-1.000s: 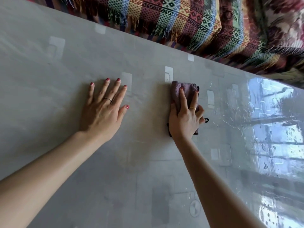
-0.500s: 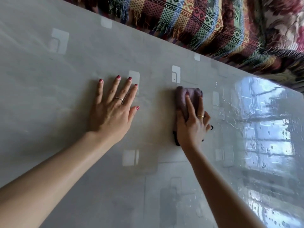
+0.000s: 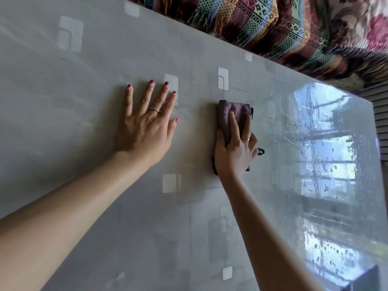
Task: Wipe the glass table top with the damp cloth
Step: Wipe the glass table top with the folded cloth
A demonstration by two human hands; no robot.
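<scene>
The grey glass table top (image 3: pixel 88 127) fills most of the view, with pale square patterns under the glass. A folded mauve damp cloth (image 3: pixel 238 111) with a dark edge lies flat on it right of centre. My right hand (image 3: pixel 236 150) presses down on the cloth, fingers stretched over it and thumb at its left side. My left hand (image 3: pixel 144 127) rests flat on the bare glass to the left of the cloth, fingers spread, holding nothing. A wet, streaky patch (image 3: pixel 331 156) reflecting a window shines to the right of the cloth.
A sofa covered with a colourful fringed woven throw (image 3: pixel 262 24) runs along the table's far edge. A floral fabric (image 3: pixel 361 28) lies at the top right. A ribbed grey surface (image 3: pixel 381 122) shows past the table's right edge.
My right hand has slid the cloth back toward me on the glass. My left hand stays planted flat. The view has shifted, so both hands sit lower in the frame.
</scene>
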